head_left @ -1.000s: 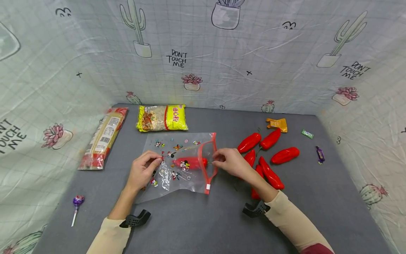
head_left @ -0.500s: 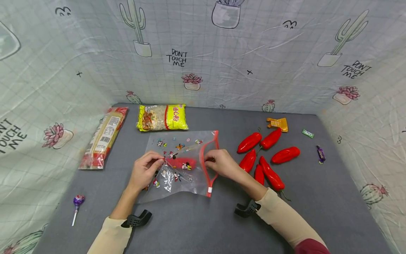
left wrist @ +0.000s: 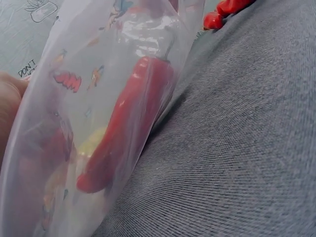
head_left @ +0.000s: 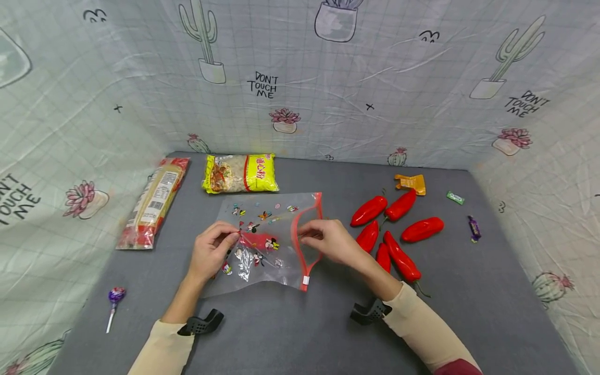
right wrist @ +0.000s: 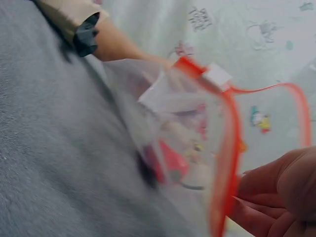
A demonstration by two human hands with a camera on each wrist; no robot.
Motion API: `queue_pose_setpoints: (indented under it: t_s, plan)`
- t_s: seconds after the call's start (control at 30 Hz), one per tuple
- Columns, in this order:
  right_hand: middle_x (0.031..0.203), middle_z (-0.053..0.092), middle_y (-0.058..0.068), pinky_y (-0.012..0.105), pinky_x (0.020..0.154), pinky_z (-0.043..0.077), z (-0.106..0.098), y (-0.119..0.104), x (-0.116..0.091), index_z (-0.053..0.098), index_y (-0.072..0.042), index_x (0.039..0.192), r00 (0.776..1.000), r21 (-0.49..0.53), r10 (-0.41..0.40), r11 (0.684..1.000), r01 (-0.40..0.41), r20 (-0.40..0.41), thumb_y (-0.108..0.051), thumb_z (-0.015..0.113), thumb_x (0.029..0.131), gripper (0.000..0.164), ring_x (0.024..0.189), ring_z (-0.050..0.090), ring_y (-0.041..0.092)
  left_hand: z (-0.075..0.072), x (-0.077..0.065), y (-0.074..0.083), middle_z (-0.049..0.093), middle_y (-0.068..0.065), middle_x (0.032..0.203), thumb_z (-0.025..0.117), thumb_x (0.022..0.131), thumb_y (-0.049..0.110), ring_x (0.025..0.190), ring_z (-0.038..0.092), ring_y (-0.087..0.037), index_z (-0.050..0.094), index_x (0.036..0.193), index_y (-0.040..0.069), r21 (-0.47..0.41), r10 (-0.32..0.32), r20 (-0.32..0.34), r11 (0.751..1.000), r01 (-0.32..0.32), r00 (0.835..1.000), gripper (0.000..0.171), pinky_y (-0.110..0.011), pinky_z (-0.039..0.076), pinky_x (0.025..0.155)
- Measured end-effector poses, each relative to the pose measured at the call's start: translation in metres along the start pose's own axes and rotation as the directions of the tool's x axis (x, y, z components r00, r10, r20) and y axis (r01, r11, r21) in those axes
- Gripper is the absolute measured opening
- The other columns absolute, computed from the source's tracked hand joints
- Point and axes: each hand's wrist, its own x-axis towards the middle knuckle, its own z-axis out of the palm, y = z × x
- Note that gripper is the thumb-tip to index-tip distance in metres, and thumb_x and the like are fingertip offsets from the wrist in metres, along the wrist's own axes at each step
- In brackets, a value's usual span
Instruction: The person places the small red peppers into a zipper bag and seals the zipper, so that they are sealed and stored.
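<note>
A clear zip bag [head_left: 262, 271] with cartoon prints and a red zip edge [head_left: 295, 229] is held above the grey table. My left hand [head_left: 211, 252] pinches the bag's upper layer between thumb and fingers. Inside lies a red pepper [head_left: 255, 240], its stem toward the mouth; the left wrist view shows the pepper [left wrist: 131, 123] through the film. My right hand [head_left: 328, 239] is at the bag's open mouth, fingers loosely bent, apart from the pepper's stem [right wrist: 192, 187]. The right wrist view is blurred, and its fingertips [right wrist: 237, 200] are partly behind the red edge.
Several loose red peppers [head_left: 423, 229] lie right of my right hand. Behind the bag is a yellow food packet [head_left: 240, 173]; a noodle packet [head_left: 154, 203] lies at left. A lollipop [head_left: 115, 299], an orange wrapper [head_left: 410, 184] and two small sweets [head_left: 474, 228] lie farther out.
The pepper has moved left, deeper into the bag. My right hand has followed left to the mouth and let go of the stem. The left hand keeps its pinch.
</note>
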Motion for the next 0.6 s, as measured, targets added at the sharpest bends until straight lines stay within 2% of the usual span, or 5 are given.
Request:
queue_pose_setpoints:
  t_s: [0.1, 0.27, 0.4, 0.6]
  plan:
    - [0.099, 0.071, 0.000, 0.021, 0.076, 0.054, -0.012, 0.001, -0.006, 0.069, -0.013, 0.105, 0.999, 0.057, 0.018, 0.998, -0.016, -0.034, -0.017, 0.070, 0.084, 0.021, 0.086, 0.067, 0.006, -0.002, -0.002, -0.009, 0.062, -0.010, 0.085, 0.064, 0.080, -0.013, 0.072, 0.056, -0.005, 0.068, 0.089, 0.002, 0.007, -0.016, -0.008, 1.000, 0.016, 1.000, 0.017, -0.013, 0.047, 0.062]
    - [0.106, 0.069, 0.006, 0.028, 0.079, 0.055, -0.033, 0.005, -0.016, 0.066, -0.013, 0.109, 0.995, 0.120, 0.041, 0.992, -0.030, -0.091, -0.022, 0.071, 0.084, 0.027, 0.091, 0.067, 0.013, -0.004, -0.001, -0.010, 0.063, -0.007, 0.086, 0.065, 0.082, -0.006, 0.074, 0.057, -0.006, 0.068, 0.089, 0.006, 0.031, -0.029, -0.006, 0.999, 0.029, 1.000, 0.014, -0.013, 0.047, 0.064]
    - [0.110, 0.065, 0.004, 0.033, 0.082, 0.055, -0.051, 0.014, -0.023, 0.064, -0.016, 0.112, 0.990, 0.119, 0.071, 0.991, -0.057, -0.120, -0.026, 0.072, 0.083, 0.032, 0.094, 0.066, 0.018, -0.004, -0.001, -0.008, 0.063, -0.007, 0.086, 0.066, 0.082, -0.005, 0.075, 0.057, -0.005, 0.069, 0.089, 0.007, 0.044, -0.038, -0.008, 0.998, 0.038, 0.999, 0.014, -0.013, 0.047, 0.065]
    - [0.118, 0.061, -0.004, 0.030, 0.083, 0.052, -0.082, 0.024, -0.038, 0.061, -0.023, 0.119, 0.977, 0.047, 0.129, 0.991, -0.123, -0.168, -0.030, 0.073, 0.082, 0.040, 0.100, 0.061, 0.017, -0.005, -0.002, -0.008, 0.062, -0.007, 0.086, 0.066, 0.082, -0.005, 0.075, 0.057, -0.005, 0.068, 0.089, 0.006, 0.046, -0.038, -0.002, 0.998, 0.038, 0.999, 0.013, -0.013, 0.048, 0.065]
